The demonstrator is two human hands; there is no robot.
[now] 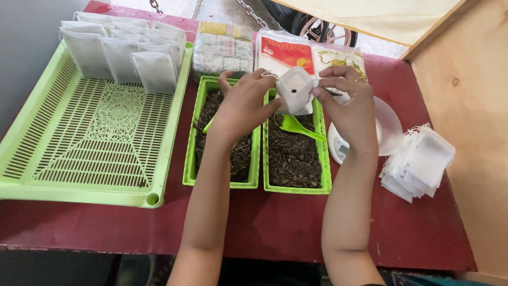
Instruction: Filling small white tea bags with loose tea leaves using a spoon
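Both hands hold a small white filter bag (pixel 295 91) open above two narrow green trays of dark loose tea. My left hand (pixel 242 106) pinches the bag's left edge over the left tea tray (pixel 191 153). Its right edge is gripped by my right hand (pixel 349 103), above the right tea tray (pixel 325 175). A bit of dark tea shows inside the bag's mouth. A green plastic scoop (pixel 299 126) lies on the tea in the right tray, just under the bag.
A large green slotted tray (pixel 90 137) on the left carries several filled white bags (pixel 121 50) along its far end. A stack of empty bags (pixel 418 161) lies at the right, by a small white scale with a clear dish (pixel 389 127). Packets (pixel 222 47) sit behind the trays.
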